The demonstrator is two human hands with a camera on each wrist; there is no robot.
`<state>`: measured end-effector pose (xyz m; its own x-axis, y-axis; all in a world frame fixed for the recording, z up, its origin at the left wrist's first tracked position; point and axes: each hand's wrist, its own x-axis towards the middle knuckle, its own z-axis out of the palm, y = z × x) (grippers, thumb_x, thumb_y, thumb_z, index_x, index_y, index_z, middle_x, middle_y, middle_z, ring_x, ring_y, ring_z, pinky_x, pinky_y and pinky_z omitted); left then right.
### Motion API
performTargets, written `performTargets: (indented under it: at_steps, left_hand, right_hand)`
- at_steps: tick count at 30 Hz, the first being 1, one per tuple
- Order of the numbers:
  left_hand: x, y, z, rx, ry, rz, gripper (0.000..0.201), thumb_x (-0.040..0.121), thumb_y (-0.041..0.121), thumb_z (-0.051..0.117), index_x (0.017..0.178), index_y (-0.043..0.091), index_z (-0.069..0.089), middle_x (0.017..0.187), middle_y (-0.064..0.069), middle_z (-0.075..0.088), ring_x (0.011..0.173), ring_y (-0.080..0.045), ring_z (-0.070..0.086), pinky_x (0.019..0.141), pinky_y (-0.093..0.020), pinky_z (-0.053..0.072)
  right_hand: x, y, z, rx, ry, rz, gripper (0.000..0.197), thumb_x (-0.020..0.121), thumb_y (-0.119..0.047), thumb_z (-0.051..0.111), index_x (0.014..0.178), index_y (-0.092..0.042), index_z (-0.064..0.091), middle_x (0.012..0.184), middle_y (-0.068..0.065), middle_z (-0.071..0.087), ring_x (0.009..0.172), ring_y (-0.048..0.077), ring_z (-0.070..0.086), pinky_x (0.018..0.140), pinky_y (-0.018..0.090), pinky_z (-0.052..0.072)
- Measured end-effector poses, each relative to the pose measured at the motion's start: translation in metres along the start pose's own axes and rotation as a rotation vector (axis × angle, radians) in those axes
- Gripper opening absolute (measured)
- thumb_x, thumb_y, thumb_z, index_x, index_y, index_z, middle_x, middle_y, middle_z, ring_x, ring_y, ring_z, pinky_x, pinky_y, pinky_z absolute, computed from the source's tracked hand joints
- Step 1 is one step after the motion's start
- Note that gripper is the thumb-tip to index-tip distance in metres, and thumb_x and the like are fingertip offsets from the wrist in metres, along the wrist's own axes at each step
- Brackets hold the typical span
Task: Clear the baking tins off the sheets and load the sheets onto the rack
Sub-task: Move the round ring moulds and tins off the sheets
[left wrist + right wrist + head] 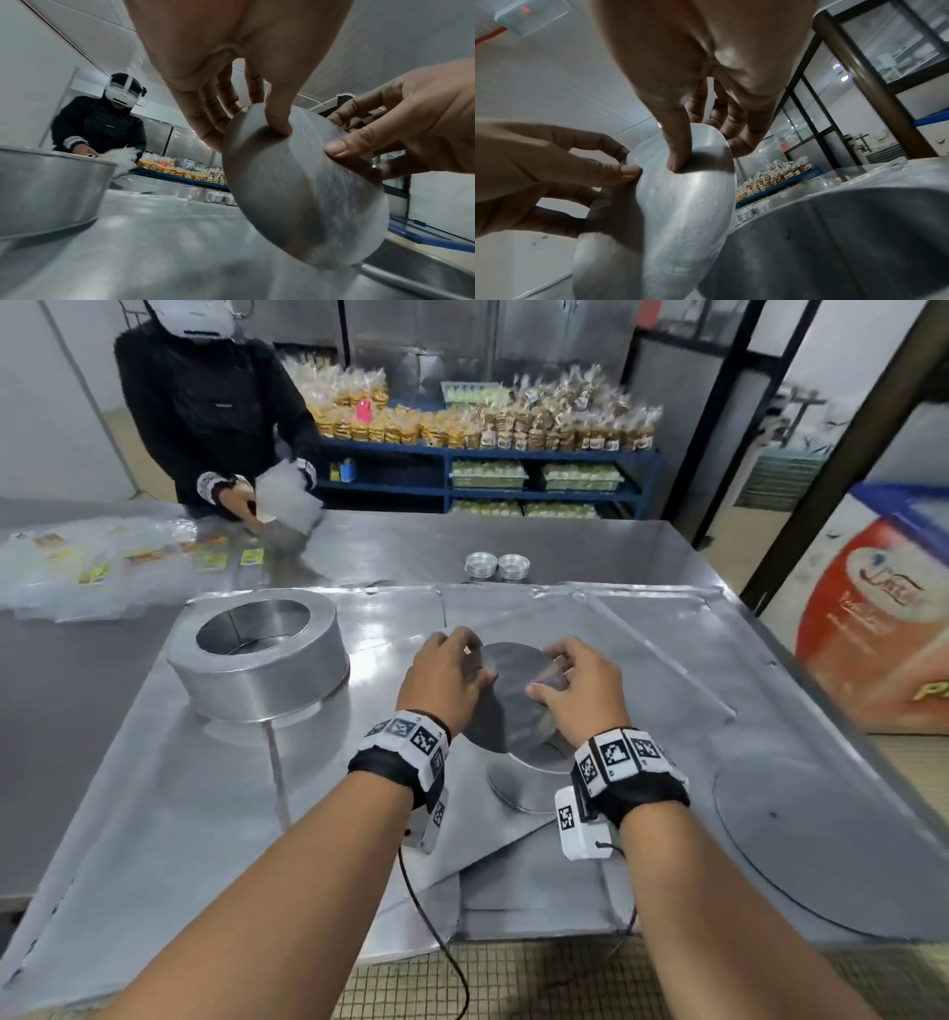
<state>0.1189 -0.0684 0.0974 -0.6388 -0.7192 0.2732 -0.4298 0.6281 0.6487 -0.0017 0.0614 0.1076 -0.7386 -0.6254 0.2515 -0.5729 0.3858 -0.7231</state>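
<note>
round metal disc (506, 695), a loose tin base, is tilted above the baking sheets (154, 793) on the surface, pinched at its edges by both hands: left hand (444, 680) on one side, right hand (577, 690) opposite. a ring-shaped tin (262, 660) stands to the left.

Counts: 1 tall ring tin (259, 654). 1 flat round disc (513, 695), held tilted by 2 hands. 2 more discs flat on the sheets: (529, 785), (821, 839). 2 stacks of small foil cups (497, 567). 1 other person (215, 413). Sheets overlap, count unclear.
</note>
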Motion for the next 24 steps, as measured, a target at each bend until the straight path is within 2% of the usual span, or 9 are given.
performTargets:
  at_steps: [4,8,10,12,13,16,18,21,24]
  left_hand:
    - [0.004,0.020,0.023,-0.044,-0.030,0.011,0.031,0.086,0.038,0.072,0.109,0.023,0.059,0.105,-0.001,0.057,0.094,-0.023,0.059,0.083,-0.038,0.052]
    - [0.006,0.033,0.039,-0.021,-0.063,0.004,0.031,0.085,0.038,0.073,0.107,0.021,0.059,0.103,-0.002,0.059,0.093,-0.024,0.059,0.085,-0.039,0.051]
    - [0.006,0.035,0.044,0.013,-0.129,-0.031,0.030,0.085,0.034,0.073,0.107,0.019,0.060,0.105,-0.004,0.062,0.095,-0.025,0.060,0.086,-0.039,0.052]
    - [0.003,0.036,0.049,0.033,-0.219,-0.076,0.026,0.085,0.021,0.069,0.109,0.018,0.060,0.107,-0.006,0.066,0.096,-0.028,0.063,0.085,-0.041,0.055]
    - [0.002,0.036,0.051,0.046,-0.263,-0.091,0.027,0.083,0.015,0.066,0.109,0.019,0.061,0.107,-0.008,0.067,0.095,-0.029,0.065,0.083,-0.042,0.057]
    - [-0.001,0.035,0.059,0.106,-0.335,-0.098,0.033,0.080,0.010,0.063,0.113,0.017,0.063,0.110,-0.009,0.066,0.099,-0.030,0.064,0.085,-0.041,0.057]
    - [-0.001,0.036,0.062,0.127,-0.325,-0.095,0.028,0.084,0.012,0.061,0.110,0.014,0.069,0.107,-0.010,0.069,0.101,-0.030,0.065,0.087,-0.038,0.055]
    - [0.000,0.036,0.069,0.181,-0.339,-0.083,0.030,0.087,0.005,0.055,0.105,0.016,0.076,0.103,-0.009,0.073,0.100,-0.028,0.066,0.090,-0.034,0.054]
    - [0.000,0.039,0.072,0.269,-0.379,-0.075,0.031,0.086,0.003,0.052,0.095,0.019,0.077,0.092,-0.008,0.072,0.090,-0.029,0.067,0.077,-0.029,0.054]
  right_hand:
    - [0.004,0.022,-0.025,-0.018,0.025,0.000,0.033,0.074,-0.012,0.081,0.103,-0.022,0.067,0.097,0.000,0.061,0.084,0.013,0.058,0.078,0.020,0.046]
    - [0.010,0.042,-0.036,-0.013,0.030,0.015,0.027,0.078,-0.013,0.078,0.101,-0.025,0.071,0.092,0.000,0.064,0.080,0.014,0.062,0.080,0.023,0.052]
    - [0.013,0.050,-0.036,-0.029,-0.001,0.039,0.023,0.082,-0.011,0.075,0.101,-0.022,0.074,0.086,0.000,0.066,0.073,0.012,0.061,0.077,0.020,0.051]
    - [0.013,0.059,-0.032,-0.026,-0.046,0.078,0.021,0.084,-0.008,0.072,0.102,-0.019,0.076,0.084,0.001,0.068,0.067,0.010,0.061,0.071,0.016,0.053]
    - [0.012,0.063,-0.028,-0.020,-0.074,0.092,0.020,0.085,-0.007,0.071,0.102,-0.017,0.077,0.085,0.002,0.071,0.067,0.011,0.063,0.072,0.017,0.055]
    - [0.015,0.075,-0.020,-0.057,-0.140,0.099,0.020,0.085,-0.009,0.071,0.103,-0.014,0.077,0.093,0.006,0.076,0.085,0.016,0.071,0.090,0.025,0.054]
    - [0.017,0.079,-0.018,-0.068,-0.197,0.111,0.019,0.085,-0.010,0.071,0.102,-0.015,0.078,0.094,0.007,0.076,0.088,0.016,0.071,0.089,0.022,0.052]
    - [0.018,0.082,-0.015,-0.120,-0.299,0.087,0.019,0.085,-0.011,0.070,0.102,-0.016,0.078,0.096,0.007,0.075,0.090,0.017,0.070,0.086,0.017,0.049]
    - [0.018,0.081,-0.015,-0.193,-0.357,0.051,0.022,0.087,-0.012,0.068,0.107,-0.016,0.077,0.102,0.009,0.074,0.097,0.022,0.069,0.092,0.020,0.049]
